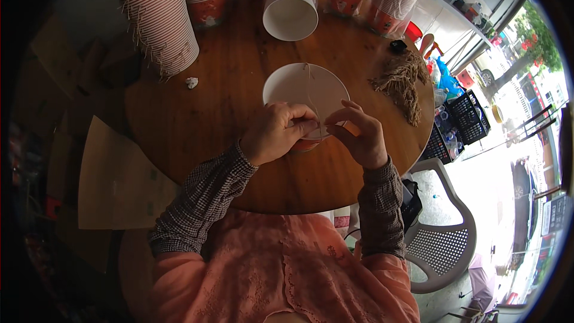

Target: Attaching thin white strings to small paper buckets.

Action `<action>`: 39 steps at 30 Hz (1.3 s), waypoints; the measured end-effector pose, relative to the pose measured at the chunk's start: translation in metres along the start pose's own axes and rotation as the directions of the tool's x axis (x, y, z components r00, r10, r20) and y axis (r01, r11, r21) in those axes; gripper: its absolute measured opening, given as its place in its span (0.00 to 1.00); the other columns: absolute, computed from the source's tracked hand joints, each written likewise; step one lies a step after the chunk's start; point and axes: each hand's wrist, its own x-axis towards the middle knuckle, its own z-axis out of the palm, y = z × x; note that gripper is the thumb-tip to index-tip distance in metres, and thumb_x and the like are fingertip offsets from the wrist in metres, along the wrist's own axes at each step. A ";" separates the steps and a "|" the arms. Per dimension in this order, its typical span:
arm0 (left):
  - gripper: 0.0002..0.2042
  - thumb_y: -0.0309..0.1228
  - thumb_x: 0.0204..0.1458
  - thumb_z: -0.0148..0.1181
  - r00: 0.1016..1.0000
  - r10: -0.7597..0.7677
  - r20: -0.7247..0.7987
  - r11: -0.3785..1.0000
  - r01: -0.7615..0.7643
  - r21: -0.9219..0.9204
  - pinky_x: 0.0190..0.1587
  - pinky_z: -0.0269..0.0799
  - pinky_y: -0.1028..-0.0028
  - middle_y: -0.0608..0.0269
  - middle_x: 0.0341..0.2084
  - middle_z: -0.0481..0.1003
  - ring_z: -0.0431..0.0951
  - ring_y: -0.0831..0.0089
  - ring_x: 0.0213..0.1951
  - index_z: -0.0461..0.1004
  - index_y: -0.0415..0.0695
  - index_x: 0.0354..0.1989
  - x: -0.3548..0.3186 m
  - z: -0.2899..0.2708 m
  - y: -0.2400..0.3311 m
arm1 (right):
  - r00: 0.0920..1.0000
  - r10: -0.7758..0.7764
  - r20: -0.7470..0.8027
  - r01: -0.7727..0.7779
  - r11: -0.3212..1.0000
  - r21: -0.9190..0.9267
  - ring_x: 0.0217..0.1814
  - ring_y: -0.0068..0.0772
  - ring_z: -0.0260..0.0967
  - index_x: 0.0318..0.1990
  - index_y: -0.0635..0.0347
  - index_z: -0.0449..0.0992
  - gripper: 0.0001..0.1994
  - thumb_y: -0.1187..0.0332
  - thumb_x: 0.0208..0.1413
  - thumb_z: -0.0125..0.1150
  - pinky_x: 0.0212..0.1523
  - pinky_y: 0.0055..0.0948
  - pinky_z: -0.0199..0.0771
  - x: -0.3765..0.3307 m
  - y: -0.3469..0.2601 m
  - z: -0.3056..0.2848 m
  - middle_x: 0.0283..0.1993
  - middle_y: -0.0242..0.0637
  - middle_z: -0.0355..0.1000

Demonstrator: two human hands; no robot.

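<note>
A white paper bucket-shaped cup [306, 87] with an orange outside stands upright on the round wooden table [227, 143], its open mouth facing up. A thin string handle [311, 93] runs across the mouth. My left hand [276, 131] grips the near rim, fingers pinched by the string's end. Facing it, my right hand [360, 134] pinches the string at the same near rim. Both hands touch the cup.
Tall stacks of nested orange-and-white cups [160, 18] line the table's far edge, and one cup [290, 10] lies tipped toward me. A bundle of tan strings [402, 82] rests at the right. A small white scrap [191, 82], a white plastic chair [448, 245] and cardboard [116, 179] surround.
</note>
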 end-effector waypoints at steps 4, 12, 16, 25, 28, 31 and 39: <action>0.06 0.25 0.54 0.60 0.999 -0.024 0.027 0.998 0.026 -0.059 0.37 0.75 0.74 0.54 0.28 0.80 0.81 0.71 0.32 0.78 0.36 0.36 0.001 -0.001 0.002 | 0.999 0.008 -0.053 -0.004 0.996 0.090 0.39 0.26 0.76 0.36 0.62 0.77 0.05 0.79 0.50 0.64 0.64 0.38 0.60 -0.002 0.006 0.005 0.34 0.32 0.78; 0.10 0.34 0.56 0.61 0.976 -0.186 0.114 0.973 0.199 -0.116 0.41 0.72 0.77 0.63 0.29 0.78 0.76 0.79 0.36 0.77 0.37 0.36 -0.004 -0.014 0.011 | 0.896 0.404 -0.184 -0.237 0.787 0.570 0.39 0.26 0.75 0.38 0.70 0.76 0.04 0.79 0.58 0.58 0.47 0.25 0.73 0.001 -0.011 0.011 0.33 0.37 0.77; 0.10 0.34 0.57 0.59 0.973 -0.193 0.127 0.953 0.217 -0.211 0.41 0.72 0.78 0.67 0.29 0.76 0.74 0.82 0.35 0.76 0.39 0.36 -0.005 -0.014 0.006 | 0.905 0.384 -0.183 -0.224 0.796 0.563 0.41 0.27 0.74 0.37 0.68 0.77 0.04 0.79 0.56 0.59 0.46 0.27 0.73 0.001 -0.018 0.013 0.35 0.38 0.76; 0.08 0.28 0.55 0.61 0.986 -0.123 0.112 0.957 0.147 -0.251 0.46 0.71 0.78 0.65 0.34 0.79 0.76 0.80 0.40 0.79 0.39 0.40 -0.006 -0.017 0.012 | 0.966 -0.231 -0.118 0.207 0.961 -0.182 0.41 0.36 0.70 0.36 0.58 0.80 0.09 0.79 0.47 0.64 0.42 0.31 0.72 0.021 -0.044 0.017 0.40 0.36 0.69; 0.09 0.27 0.53 0.62 0.978 -0.122 0.169 0.978 0.147 -0.150 0.46 0.71 0.78 0.65 0.35 0.79 0.76 0.79 0.41 0.79 0.39 0.42 -0.006 -0.015 0.010 | 0.971 -0.166 -0.172 0.150 0.984 -0.100 0.42 0.41 0.70 0.37 0.57 0.79 0.09 0.78 0.47 0.63 0.42 0.36 0.71 0.022 -0.039 0.020 0.39 0.37 0.70; 0.08 0.27 0.55 0.60 0.978 -0.151 0.147 0.966 0.178 -0.189 0.46 0.71 0.78 0.66 0.34 0.79 0.76 0.80 0.41 0.79 0.39 0.40 -0.005 -0.010 0.012 | 0.988 -0.021 -0.155 0.042 0.990 0.133 0.44 0.37 0.72 0.39 0.61 0.78 0.07 0.78 0.53 0.59 0.47 0.32 0.71 0.021 -0.034 0.023 0.41 0.38 0.73; 0.10 0.31 0.60 0.56 0.997 -0.038 -0.069 0.957 0.017 -0.289 0.44 0.70 0.79 0.67 0.34 0.78 0.75 0.83 0.39 0.76 0.38 0.42 0.014 -0.011 -0.004 | 0.969 0.184 -0.163 -0.166 0.979 0.121 0.44 0.36 0.74 0.38 0.63 0.78 0.05 0.74 0.55 0.60 0.45 0.31 0.74 0.027 -0.028 0.024 0.36 0.41 0.78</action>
